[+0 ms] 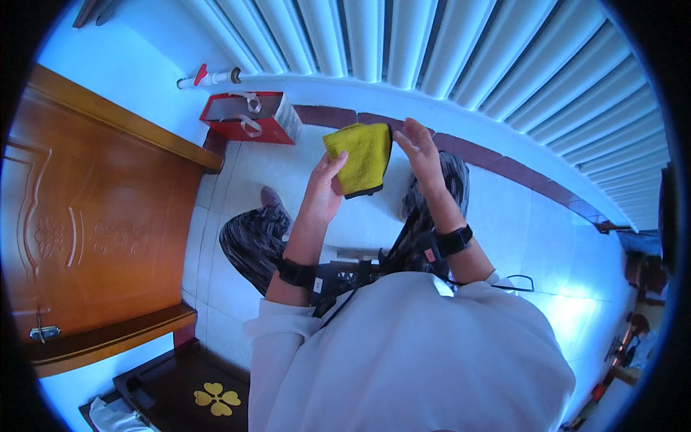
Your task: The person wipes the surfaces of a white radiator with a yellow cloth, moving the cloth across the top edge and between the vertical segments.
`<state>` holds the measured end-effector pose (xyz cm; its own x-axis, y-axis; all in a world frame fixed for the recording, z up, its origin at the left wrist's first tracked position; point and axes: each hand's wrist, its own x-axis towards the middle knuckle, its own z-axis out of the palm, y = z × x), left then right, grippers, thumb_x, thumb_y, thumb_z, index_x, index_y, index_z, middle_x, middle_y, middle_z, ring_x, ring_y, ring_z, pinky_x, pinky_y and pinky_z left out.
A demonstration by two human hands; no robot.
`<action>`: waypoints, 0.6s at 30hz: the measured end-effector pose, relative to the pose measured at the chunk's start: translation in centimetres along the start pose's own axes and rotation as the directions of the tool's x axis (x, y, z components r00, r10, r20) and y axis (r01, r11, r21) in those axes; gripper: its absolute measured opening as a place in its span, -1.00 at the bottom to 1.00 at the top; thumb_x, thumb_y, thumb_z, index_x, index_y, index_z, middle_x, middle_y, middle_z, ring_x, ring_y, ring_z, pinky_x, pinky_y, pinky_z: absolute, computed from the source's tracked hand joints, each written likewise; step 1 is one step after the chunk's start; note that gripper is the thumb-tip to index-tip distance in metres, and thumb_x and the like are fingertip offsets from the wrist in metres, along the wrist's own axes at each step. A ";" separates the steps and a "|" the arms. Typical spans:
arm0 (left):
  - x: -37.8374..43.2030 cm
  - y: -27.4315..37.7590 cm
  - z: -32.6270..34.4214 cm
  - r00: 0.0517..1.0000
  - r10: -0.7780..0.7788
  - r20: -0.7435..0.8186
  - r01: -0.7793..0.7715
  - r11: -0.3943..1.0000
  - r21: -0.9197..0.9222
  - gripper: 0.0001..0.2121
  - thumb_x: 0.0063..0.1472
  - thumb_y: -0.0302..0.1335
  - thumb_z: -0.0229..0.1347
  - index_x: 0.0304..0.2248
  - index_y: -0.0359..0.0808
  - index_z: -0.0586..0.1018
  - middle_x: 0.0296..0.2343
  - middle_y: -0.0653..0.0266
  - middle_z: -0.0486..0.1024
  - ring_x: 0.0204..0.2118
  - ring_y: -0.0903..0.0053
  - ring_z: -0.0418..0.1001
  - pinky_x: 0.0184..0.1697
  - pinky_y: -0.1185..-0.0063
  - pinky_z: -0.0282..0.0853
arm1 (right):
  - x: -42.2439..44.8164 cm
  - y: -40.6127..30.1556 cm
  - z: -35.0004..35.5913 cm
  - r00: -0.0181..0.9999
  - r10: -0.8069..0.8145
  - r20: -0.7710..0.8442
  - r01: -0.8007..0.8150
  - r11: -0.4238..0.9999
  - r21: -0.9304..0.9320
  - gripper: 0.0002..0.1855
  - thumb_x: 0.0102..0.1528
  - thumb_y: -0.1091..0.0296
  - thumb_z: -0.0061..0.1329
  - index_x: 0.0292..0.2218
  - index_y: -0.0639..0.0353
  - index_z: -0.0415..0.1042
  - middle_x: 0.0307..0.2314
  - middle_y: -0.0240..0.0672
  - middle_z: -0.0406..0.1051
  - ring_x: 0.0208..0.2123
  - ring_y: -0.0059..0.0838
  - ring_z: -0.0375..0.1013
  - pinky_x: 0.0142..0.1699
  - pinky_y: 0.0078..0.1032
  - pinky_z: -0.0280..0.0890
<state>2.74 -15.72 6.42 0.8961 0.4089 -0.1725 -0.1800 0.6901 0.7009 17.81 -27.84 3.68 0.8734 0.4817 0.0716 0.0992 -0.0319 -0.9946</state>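
Note:
A folded yellow cloth [360, 156] with dark edging hangs in front of me above the tiled floor. My left hand [326, 183] grips its left side, thumb on top and the other fingers hidden beneath it. My right hand [421, 154] is raised just off the cloth's right edge. Its fingers are spread a little and nothing is in them; whether a fingertip touches the dark edging I cannot tell. Both wrists wear black straps.
A white column radiator [367, 38] runs along the wall ahead. Below its pipe with a red valve handle [201, 74] stands a red paper gift bag [248, 129]. On the left is a wooden door [119, 216]. A dark cabinet [178, 372] with a yellow clover stands at lower left.

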 end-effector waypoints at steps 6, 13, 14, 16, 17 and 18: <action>1.2 0.3 1.2 0.955 0.227 -0.192 -0.109 0.868 0.484 -0.66 0.22 -0.29 -0.03 -0.13 -0.38 0.39 -0.27 0.26 0.45 -0.25 0.60 0.42 -0.22 0.59 0.33 | -2.7 -0.4 -0.9 0.948 -0.309 -0.078 0.298 0.945 -0.133 -0.53 0.09 0.33 -0.05 -0.01 0.25 0.15 -0.13 -0.19 0.28 -0.04 -0.38 0.26 0.04 -0.52 0.13; -0.4 -0.3 11.0 0.776 0.329 0.539 -0.483 -0.241 0.842 -0.58 0.15 -0.28 0.02 -0.04 -0.32 0.35 -0.12 -0.02 0.36 -0.07 0.15 0.34 -0.11 0.39 0.32 | -2.0 -3.0 -0.7 0.933 0.141 0.332 -0.358 0.238 0.903 -0.58 0.21 0.07 -0.42 -0.04 0.13 0.24 -0.13 -0.28 0.31 -0.07 -0.35 0.30 0.02 -0.37 0.20; -0.5 0.4 11.6 0.739 0.338 0.583 -0.538 -0.225 0.812 -0.58 0.12 -0.32 0.05 -0.04 -0.32 0.35 -0.10 0.00 0.34 -0.04 0.16 0.32 -0.08 0.40 0.31 | -0.8 -3.8 -2.3 0.971 0.083 0.225 -0.239 0.251 0.938 -0.58 0.21 0.07 -0.42 -0.04 0.13 0.24 -0.13 -0.27 0.31 -0.09 -0.33 0.32 0.01 -0.34 0.22; -1.3 2.5 11.6 0.674 0.347 0.652 -0.627 -0.199 0.753 -0.56 0.08 -0.39 0.10 -0.04 -0.33 0.35 -0.04 0.03 0.30 0.02 0.17 0.26 -0.03 0.41 0.27 | 1.6 -5.8 -6.5 1.000 -0.018 0.011 -0.006 0.237 0.971 -0.58 0.20 0.08 -0.42 -0.04 0.13 0.24 -0.13 -0.25 0.32 -0.12 -0.28 0.35 -0.02 -0.28 0.27; -1.9 3.7 11.0 0.690 0.372 0.621 -0.602 -0.181 0.777 -0.55 0.03 -0.48 0.14 -0.06 -0.34 0.36 -0.06 0.03 0.31 0.00 0.19 0.29 0.00 0.43 0.25 | 2.8 -6.7 -8.8 0.989 -0.039 -0.144 0.149 0.349 0.925 -0.57 0.20 0.08 -0.40 -0.02 0.13 0.22 -0.10 -0.27 0.30 -0.09 -0.28 0.33 0.00 -0.30 0.25; -2.3 4.5 9.5 0.700 0.379 0.605 -0.569 -0.216 0.793 -0.57 0.03 -0.49 0.14 -0.07 -0.35 0.36 -0.05 0.03 0.31 0.00 0.21 0.29 0.01 0.45 0.24 | 5.0 -7.9 -11.0 0.926 -0.148 -0.348 0.378 0.401 0.834 -0.55 0.20 0.07 -0.39 0.01 0.14 0.18 -0.07 -0.30 0.28 -0.05 -0.30 0.29 0.03 -0.33 0.22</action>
<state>3.72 -19.22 16.54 0.8047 0.1864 0.5636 -0.1493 -0.8554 0.4960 26.65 -34.85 12.76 0.9599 0.1455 0.2397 -0.0278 0.9001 -0.4349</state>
